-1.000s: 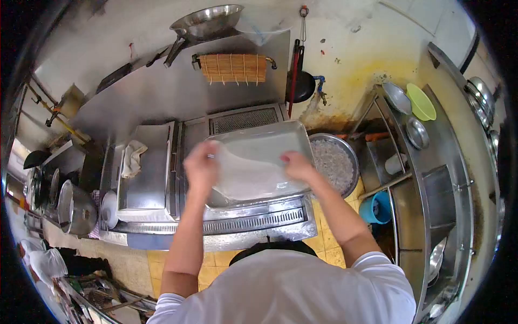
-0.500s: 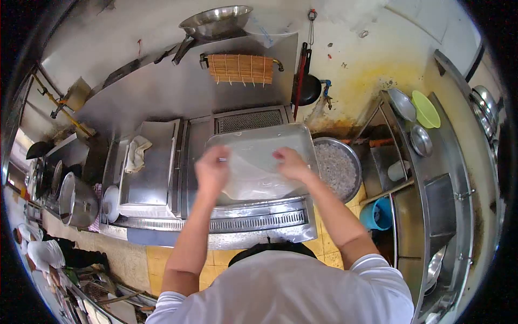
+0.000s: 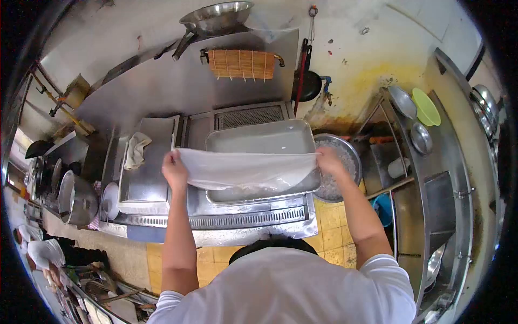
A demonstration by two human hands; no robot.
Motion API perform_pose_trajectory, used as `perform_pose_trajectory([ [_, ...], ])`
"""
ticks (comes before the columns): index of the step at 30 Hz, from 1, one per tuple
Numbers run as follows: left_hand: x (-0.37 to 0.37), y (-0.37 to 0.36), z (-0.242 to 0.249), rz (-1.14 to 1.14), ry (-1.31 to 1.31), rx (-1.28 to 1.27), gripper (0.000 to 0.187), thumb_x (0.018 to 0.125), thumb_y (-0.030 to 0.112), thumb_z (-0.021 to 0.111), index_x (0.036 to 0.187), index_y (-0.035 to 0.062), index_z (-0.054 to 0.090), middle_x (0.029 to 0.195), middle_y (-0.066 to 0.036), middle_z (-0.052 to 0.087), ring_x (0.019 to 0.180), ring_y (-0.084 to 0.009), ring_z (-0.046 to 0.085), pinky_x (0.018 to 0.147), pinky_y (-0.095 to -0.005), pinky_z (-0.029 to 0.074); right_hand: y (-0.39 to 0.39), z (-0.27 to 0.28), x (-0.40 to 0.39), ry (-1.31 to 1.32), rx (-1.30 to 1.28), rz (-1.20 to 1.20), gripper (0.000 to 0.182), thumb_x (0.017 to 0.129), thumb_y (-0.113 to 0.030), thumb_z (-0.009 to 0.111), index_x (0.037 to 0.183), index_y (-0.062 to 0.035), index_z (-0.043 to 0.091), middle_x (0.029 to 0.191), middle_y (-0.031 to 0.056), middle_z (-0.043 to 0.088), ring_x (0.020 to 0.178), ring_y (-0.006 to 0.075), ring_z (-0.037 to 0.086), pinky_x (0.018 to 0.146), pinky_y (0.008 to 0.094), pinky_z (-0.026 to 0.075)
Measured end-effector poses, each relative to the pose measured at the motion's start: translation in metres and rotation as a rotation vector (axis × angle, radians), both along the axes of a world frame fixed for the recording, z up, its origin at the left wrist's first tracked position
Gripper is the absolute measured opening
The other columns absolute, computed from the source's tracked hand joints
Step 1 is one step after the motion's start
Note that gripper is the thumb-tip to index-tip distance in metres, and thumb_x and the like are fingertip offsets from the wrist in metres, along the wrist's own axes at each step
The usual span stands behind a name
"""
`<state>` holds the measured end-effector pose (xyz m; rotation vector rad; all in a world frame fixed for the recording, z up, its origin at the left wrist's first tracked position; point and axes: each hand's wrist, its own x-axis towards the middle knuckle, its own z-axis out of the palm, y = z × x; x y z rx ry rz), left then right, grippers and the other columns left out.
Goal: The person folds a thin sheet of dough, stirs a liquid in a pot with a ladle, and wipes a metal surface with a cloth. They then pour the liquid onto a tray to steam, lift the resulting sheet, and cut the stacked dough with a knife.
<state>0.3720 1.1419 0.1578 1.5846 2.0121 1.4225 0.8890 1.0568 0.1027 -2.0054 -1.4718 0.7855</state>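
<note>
The person's 2 bare arms reach up from the bottom of the frame, spread apart. The left hand (image 3: 175, 169), left of centre, is closed in a pinching grip at the end of a nearly upright forearm. The right hand (image 3: 328, 160), right of centre and slightly higher, is also closed, its forearm slanting down toward the lower right. Both elbows are bent, and short white sleeves cover the 2 upper arms.

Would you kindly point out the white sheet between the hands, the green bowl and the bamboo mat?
White sheet (image 3: 243, 169), head view: its middle.
Green bowl (image 3: 426, 107), head view: inner surface.
Bamboo mat (image 3: 241, 64), head view: slatted middle.
</note>
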Motion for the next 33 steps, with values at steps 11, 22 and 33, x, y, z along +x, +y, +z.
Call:
perform_pose_trajectory([
  [11, 0.193, -0.030, 0.067, -1.038, -0.334, -0.386, 0.033, 0.100, 0.028, 0.067, 0.118, 0.0003, 0.066, 0.109, -0.008, 0.070, 0.104, -0.0175, 0.062, 0.089, -0.0345, 0.049, 0.024, 0.139, -0.107, 0.659, 0.186, 0.377, 0.012, 0.092, -0.013, 0.070, 0.094, -0.0013, 0.074, 0.085, -0.0007, 0.068, 0.080, 0.0090, 0.061, 0.072, 0.0269, 0.049],
  [22, 0.200, -0.024, 0.150, -0.738, -0.100, 0.038, 0.019, 0.084, 0.016, 0.083, 0.088, 0.0010, 0.072, 0.072, -0.008, 0.068, 0.065, -0.0120, 0.060, 0.061, -0.0304, 0.049, 0.039, 0.154, -0.167, 0.426, 0.291, 0.316, 0.019, 0.093, -0.012, 0.057, 0.099, 0.0045, 0.066, 0.084, 0.0107, 0.066, 0.081, 0.0196, 0.063, 0.075, 0.0359, 0.050],
  [33, 0.088, -0.027, -0.013, -0.268, -0.112, -0.201, 0.038, 0.076, 0.029, 0.091, 0.087, -0.0023, 0.072, 0.075, -0.015, 0.070, 0.067, -0.0207, 0.064, 0.065, -0.0357, 0.052, -0.005, -0.026, -0.146, -0.249, 0.054, 0.540, 0.025, 0.089, -0.017, 0.056, 0.097, 0.0038, 0.069, 0.092, 0.0275, 0.071, 0.089, 0.0454, 0.068, 0.085, 0.0507, 0.054],
])
